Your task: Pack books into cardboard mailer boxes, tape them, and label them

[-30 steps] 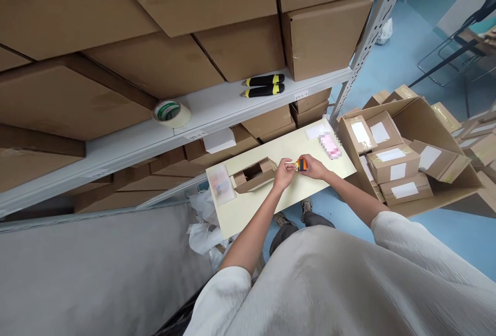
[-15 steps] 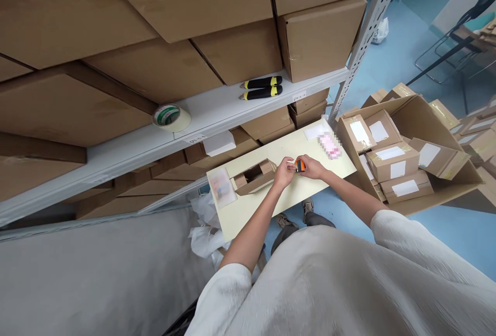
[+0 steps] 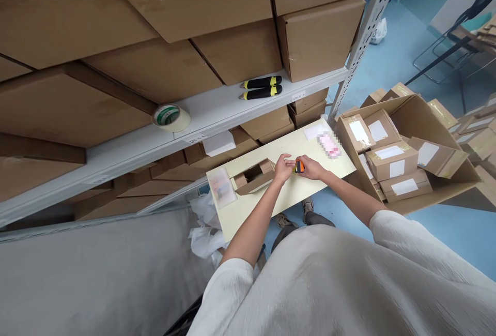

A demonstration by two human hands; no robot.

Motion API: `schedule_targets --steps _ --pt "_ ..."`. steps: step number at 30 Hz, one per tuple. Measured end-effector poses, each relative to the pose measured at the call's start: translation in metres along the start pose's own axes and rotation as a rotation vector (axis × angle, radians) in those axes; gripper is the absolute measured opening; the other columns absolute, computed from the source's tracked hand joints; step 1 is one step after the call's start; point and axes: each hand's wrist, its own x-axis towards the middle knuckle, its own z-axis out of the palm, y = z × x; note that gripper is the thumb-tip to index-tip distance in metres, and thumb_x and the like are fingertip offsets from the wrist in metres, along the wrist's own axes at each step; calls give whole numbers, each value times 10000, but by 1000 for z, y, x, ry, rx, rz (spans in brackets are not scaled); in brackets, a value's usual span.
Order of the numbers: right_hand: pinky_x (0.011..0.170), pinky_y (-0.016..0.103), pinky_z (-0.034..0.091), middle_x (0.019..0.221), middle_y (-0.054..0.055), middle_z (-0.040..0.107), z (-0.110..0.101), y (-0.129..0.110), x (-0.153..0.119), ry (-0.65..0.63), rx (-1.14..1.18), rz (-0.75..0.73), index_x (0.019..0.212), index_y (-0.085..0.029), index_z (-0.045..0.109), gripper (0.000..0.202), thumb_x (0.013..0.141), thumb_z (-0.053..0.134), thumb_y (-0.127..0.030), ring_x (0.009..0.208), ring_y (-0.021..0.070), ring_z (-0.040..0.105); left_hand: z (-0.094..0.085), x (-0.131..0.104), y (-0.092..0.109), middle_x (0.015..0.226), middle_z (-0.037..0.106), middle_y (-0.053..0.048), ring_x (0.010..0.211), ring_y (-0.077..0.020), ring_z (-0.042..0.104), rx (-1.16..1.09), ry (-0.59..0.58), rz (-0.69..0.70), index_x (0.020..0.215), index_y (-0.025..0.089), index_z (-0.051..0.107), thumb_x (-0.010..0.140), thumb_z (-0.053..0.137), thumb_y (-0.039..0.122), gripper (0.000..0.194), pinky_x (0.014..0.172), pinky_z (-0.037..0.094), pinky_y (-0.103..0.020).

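In the head view my right hand (image 3: 310, 167) is closed around a small orange and black tape measure (image 3: 299, 166), held above the pale table (image 3: 248, 217). A bit of yellow shows at its left side, towards my other hand. My left hand (image 3: 284, 168) is just left of the tape measure, fingers loosely curled and apart, with nothing visible in them. Beside it on the table lies an open, narrow cardboard box (image 3: 253, 186); its inside looks dark.
A large carton (image 3: 449, 196) of small labelled boxes stands right of the table. Above the table's far side, a shelf (image 3: 217, 103) bears big cardboard boxes (image 3: 321, 36), a tape roll (image 3: 171, 117) and two black-yellow handled tools (image 3: 262, 88). Plastic bags (image 3: 205, 238) lie at the left.
My left hand has come slightly away from the tape measure and its fingers have opened. My right hand keeps holding the tape measure in nearly the same place.
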Motion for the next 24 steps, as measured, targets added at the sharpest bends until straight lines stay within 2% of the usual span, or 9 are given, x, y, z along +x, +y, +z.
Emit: schedule_targets --steps 5,11,18,24 --pt "761 299 503 1321 83 627 0 -1 1 9 -5 -5 1379 -263 547 632 837 871 -299 1076 249 688 3 -1 0 985 777 -62 928 -205 768 -127 5 -83 1144 225 598 742 754 38 470 831 621 -354" --pt "775 307 507 1339 89 622 -1 -2 3 -7 -5 -6 1390 -264 539 636 847 866 -303 1091 254 689 4 1 -2 972 768 -69 958 -228 780 -161 13 -82 1132 221 608 692 852 78 523 837 632 -377" --pt "741 295 492 1341 90 624 -3 -2 5 -27 -4 14 1382 -257 542 642 835 876 -295 1052 243 690 0 2 -1 947 780 -60 983 -221 778 -183 54 -89 1089 217 623 705 807 66 452 941 611 -401" --pt "731 292 490 1325 80 628 -3 -3 4 -5 4 28 1360 -263 552 624 832 880 -323 1042 237 694 0 -1 1 936 770 -49 894 -198 765 -217 22 -106 1082 219 597 701 802 64 459 904 611 -395"
